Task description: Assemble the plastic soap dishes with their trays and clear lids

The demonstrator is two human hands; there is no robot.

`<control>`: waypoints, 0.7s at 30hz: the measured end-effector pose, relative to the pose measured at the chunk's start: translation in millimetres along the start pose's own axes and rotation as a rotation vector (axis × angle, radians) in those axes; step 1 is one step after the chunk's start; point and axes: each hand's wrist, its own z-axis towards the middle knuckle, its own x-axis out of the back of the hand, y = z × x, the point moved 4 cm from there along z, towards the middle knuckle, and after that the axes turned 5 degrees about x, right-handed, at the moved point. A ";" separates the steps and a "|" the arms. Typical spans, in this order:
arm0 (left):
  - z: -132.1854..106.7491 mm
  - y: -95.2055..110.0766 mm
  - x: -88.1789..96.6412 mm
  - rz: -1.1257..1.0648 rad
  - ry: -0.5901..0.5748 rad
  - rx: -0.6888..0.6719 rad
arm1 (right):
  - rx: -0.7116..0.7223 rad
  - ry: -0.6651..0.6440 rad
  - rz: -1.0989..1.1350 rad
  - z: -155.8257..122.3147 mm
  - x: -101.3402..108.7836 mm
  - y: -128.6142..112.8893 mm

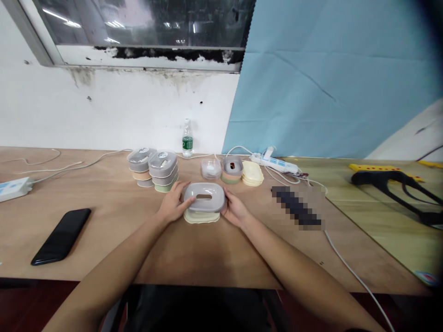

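Note:
Between my hands is a grey plastic box part with rounded corners and an oval slot in its middle. My left hand grips its left end, with the thumb reaching over the top toward the slot. At the right end, the fingers of my right hand are closed against the side. A cream-coloured plastic piece shows under the near edge of the grey part; whether the two are joined I cannot tell.
Behind my left hand stand stacked lidded boxes. Farther right are clear pieces, grey parts with slots and stacked cream pieces. A bottle, power strip, black phone and pixelated dark object are around.

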 end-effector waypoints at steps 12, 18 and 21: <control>3.8 -16.9 -9.0 -0.207 -0.091 0.242 | 0.320 0.065 -0.638 -2.7 11.0 -15.2; 2.9 -18.8 -14.4 -0.122 -0.156 0.188 | 0.319 -0.004 -1.042 1.0 18.0 -12.2; 3.8 -18.2 -18.3 0.020 -0.218 0.101 | 0.281 -0.107 -1.166 5.7 18.8 -4.2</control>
